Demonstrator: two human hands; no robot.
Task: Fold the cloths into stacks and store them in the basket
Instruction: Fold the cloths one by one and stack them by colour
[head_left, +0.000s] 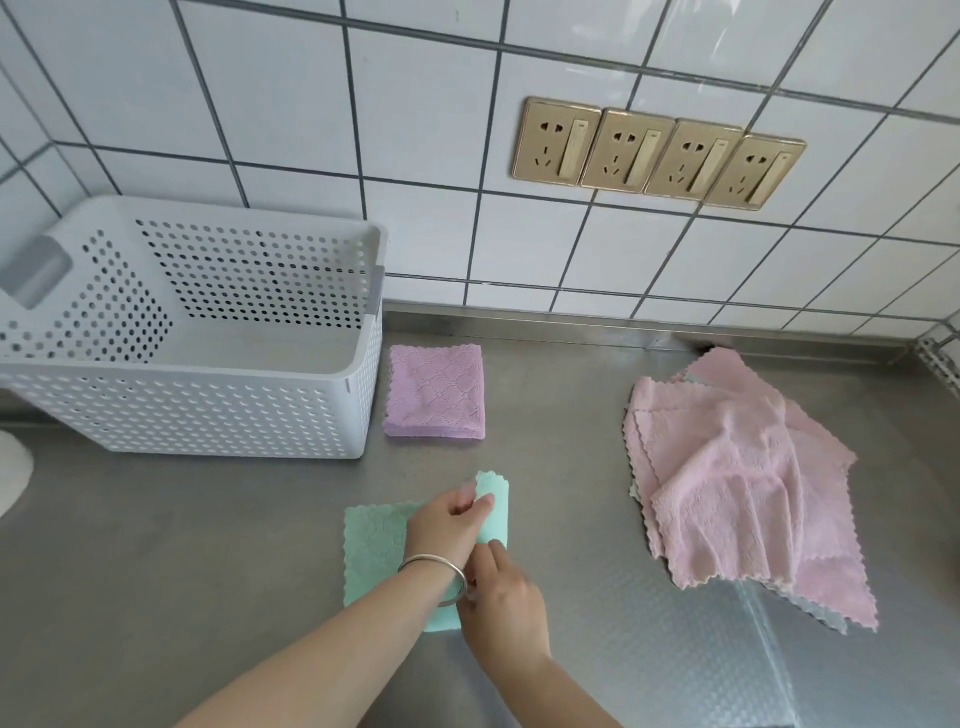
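**Folding a green cloth on the steel desk**

Both hands work at the near centre of the desk, a grey metal surface. The left hand, which wears a silver bangle at the wrist, pinches the raised far-right edge of the green cloth between thumb and fingers. The right hand, just near of it, grips the same lifted edge lower down, its fingers curled round the fabric. The rest of the green cloth lies flat on the desk to the left of the hands, its scalloped border visible.

Far of the hands, a folded purple cloth stack rests squarely on the desk, just beside the right wall of the white perforated basket. The basket stands at the far left against the tiled wall; no cloth shows inside it. At the right, well apart from the hands, lies a loose pile of unfolded pink cloths, overlapping and rumpled. Four gold-coloured wall sockets sit in a row on the tiles above.
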